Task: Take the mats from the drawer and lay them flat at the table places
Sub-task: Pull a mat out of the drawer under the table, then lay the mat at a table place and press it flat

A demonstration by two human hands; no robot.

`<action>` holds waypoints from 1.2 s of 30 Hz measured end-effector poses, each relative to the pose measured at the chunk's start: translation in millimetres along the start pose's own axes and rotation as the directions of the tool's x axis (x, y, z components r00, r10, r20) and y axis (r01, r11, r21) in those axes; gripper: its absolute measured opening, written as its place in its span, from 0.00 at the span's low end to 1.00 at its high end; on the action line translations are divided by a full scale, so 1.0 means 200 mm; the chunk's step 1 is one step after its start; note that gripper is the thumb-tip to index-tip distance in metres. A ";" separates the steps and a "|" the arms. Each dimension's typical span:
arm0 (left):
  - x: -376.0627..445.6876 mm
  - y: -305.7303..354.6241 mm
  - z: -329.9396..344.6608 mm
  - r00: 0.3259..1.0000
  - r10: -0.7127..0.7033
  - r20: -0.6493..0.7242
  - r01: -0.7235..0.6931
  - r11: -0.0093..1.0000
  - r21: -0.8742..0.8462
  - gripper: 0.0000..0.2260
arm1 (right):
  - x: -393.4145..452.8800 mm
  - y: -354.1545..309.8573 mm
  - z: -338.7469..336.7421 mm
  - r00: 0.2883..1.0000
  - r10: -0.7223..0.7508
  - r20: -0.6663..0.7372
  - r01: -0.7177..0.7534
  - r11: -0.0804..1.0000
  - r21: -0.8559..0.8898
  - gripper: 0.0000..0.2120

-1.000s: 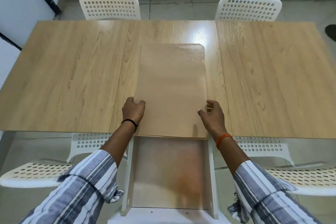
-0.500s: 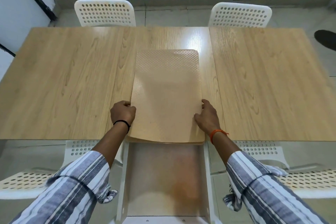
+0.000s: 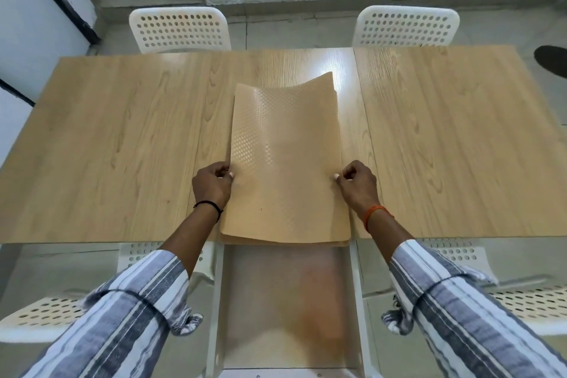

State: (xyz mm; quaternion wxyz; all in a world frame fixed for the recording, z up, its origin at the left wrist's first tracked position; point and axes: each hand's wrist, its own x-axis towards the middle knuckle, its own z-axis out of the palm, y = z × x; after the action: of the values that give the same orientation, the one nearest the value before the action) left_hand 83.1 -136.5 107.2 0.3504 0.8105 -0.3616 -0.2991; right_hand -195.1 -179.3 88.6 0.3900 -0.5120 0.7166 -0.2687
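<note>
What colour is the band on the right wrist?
Orange, seen clearly in the head view: the band sits just behind the right hand.

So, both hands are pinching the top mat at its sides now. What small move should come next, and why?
Probably lift the top mat clear of the stack and carry it toward one chair. The left hand and right hand pinch its side edges, its far end already curls up, and more mats lie under it on the table.

2 white perforated chairs [image 3: 180, 28] [image 3: 406, 26] stand pushed in at the far edge of the wood-grain tabletop [image 3: 122, 138], 2 more white perforated seats [image 3: 43, 313] [image 3: 527, 304] sit below its near edge, and a dark object [image 3: 552, 60] lies on the floor off the far right corner.
</note>
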 end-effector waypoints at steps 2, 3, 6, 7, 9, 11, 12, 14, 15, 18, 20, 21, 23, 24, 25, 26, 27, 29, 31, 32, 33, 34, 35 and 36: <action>0.00 0.00 -0.01 1.000 -0.001 0.015 0.001 1.000 -0.028 0.11 | -0.01 -0.01 -0.02 0.999 -0.048 -0.005 0.048 0.998 0.028 0.05; 0.00 0.00 -0.01 0.999 -0.009 0.035 0.010 0.999 -0.046 0.10 | -0.01 -0.02 -0.03 0.998 -0.065 -0.014 0.066 0.997 0.047 0.06; -0.02 0.02 -0.02 0.994 -0.035 0.102 0.046 0.993 -0.106 0.06 | -0.03 -0.04 -0.09 0.995 -0.077 -0.057 0.084 0.988 0.127 0.06; -0.03 0.03 -0.02 0.991 -0.038 0.125 0.054 0.990 -0.127 0.05 | -0.03 -0.03 -0.11 0.995 -0.079 -0.068 0.088 0.984 0.153 0.06; -0.06 0.05 -0.02 0.983 -0.041 0.176 0.076 0.978 -0.196 0.02 | -0.05 -0.02 -0.17 0.990 -0.116 -0.086 0.130 0.973 0.190 0.07; -0.12 0.09 -0.02 0.975 -0.052 0.217 0.111 0.956 -0.270 0.05 | -0.07 0.00 -0.23 0.983 -0.157 -0.100 0.175 0.961 0.213 0.08; -0.15 0.11 -0.01 0.972 -0.053 0.229 0.122 0.947 -0.298 0.07 | -0.07 0.02 -0.26 0.981 -0.167 -0.102 0.187 0.956 0.227 0.09; -0.22 0.15 0.01 0.967 -0.043 0.250 0.134 0.924 -0.359 0.09 | -0.09 0.04 -0.35 0.976 -0.201 -0.085 0.217 0.943 0.253 0.12; -0.26 0.18 0.02 0.966 -0.035 0.255 0.137 0.908 -0.396 0.09 | -0.10 0.05 -0.39 0.971 -0.229 -0.068 0.239 0.937 0.256 0.14; -0.37 0.26 0.04 0.967 -0.025 0.255 0.148 0.867 -0.475 0.05 | -0.14 0.09 -0.53 0.957 -0.291 -0.019 0.287 0.927 0.243 0.17; -0.44 0.31 0.04 0.957 -0.014 0.291 0.162 0.856 -0.491 0.14 | -0.18 0.12 -0.63 0.951 -0.308 -0.004 0.300 0.924 0.238 0.16; -0.47 0.33 0.04 0.949 -0.011 0.314 0.168 0.861 -0.480 0.16 | -0.20 0.14 -0.67 0.949 -0.316 -0.004 0.307 0.920 0.245 0.16; -0.52 0.38 0.05 0.933 -0.002 0.359 0.174 0.877 -0.448 0.16 | -0.24 0.15 -0.76 0.944 -0.329 -0.019 0.323 0.911 0.258 0.15; -0.55 0.41 0.06 0.927 0.006 0.375 0.172 0.882 -0.438 0.14 | -0.26 0.16 -0.80 0.941 -0.335 -0.040 0.333 0.907 0.258 0.14; -0.58 0.45 0.07 0.921 0.020 0.388 0.162 0.888 -0.431 0.13 | -0.29 0.16 -0.84 0.941 -0.332 -0.063 0.337 0.905 0.261 0.15; -0.60 0.48 0.08 0.918 0.035 0.396 0.150 0.892 -0.427 0.12 | -0.31 0.17 -0.87 0.943 -0.319 -0.090 0.332 0.908 0.256 0.15; -0.61 0.51 0.10 0.913 0.045 0.404 0.144 0.893 -0.426 0.11 | -0.33 0.18 -0.90 0.946 -0.306 -0.109 0.324 0.913 0.247 0.15; -0.64 0.57 0.15 0.895 0.076 0.440 0.126 0.902 -0.412 0.11 | -0.37 0.23 -0.98 0.949 -0.278 -0.152 0.306 0.927 0.216 0.16; -0.67 0.62 0.22 0.878 0.114 0.465 0.097 0.908 -0.407 0.11 | -0.41 0.28 -1.06 0.941 -0.270 -0.205 0.308 0.934 0.183 0.16; -0.68 0.63 0.25 0.873 0.126 0.471 0.087 0.910 -0.405 0.11 | -0.43 0.29 -1.11 0.937 -0.266 -0.226 0.306 0.938 0.163 0.15; -0.71 0.65 0.28 0.867 0.131 0.480 0.085 0.912 -0.401 0.11 | -0.45 0.31 -1.15 0.934 -0.254 -0.250 0.297 0.943 0.149 0.14; -0.75 0.67 0.32 0.863 0.127 0.489 0.093 0.912 -0.400 0.11 | -0.46 0.33 -1.20 0.934 -0.239 -0.267 0.283 0.949 0.138 0.14; -0.78 0.68 0.35 0.857 0.121 0.501 0.109 0.908 -0.405 0.10 | -0.48 0.35 -1.25 0.932 -0.231 -0.280 0.276 0.952 0.131 0.14; -0.81 0.70 0.40 0.848 0.112 0.518 0.132 0.902 -0.410 0.09 | -0.48 0.38 -1.30 0.929 -0.229 -0.289 0.272 0.955 0.118 0.14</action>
State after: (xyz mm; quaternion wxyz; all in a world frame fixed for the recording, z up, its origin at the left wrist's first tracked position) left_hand -118.8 -104.8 209.3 0.4055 0.6004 -0.3644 -0.5851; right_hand -436.1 -67.4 199.5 0.2891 -0.5255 0.6685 -0.4397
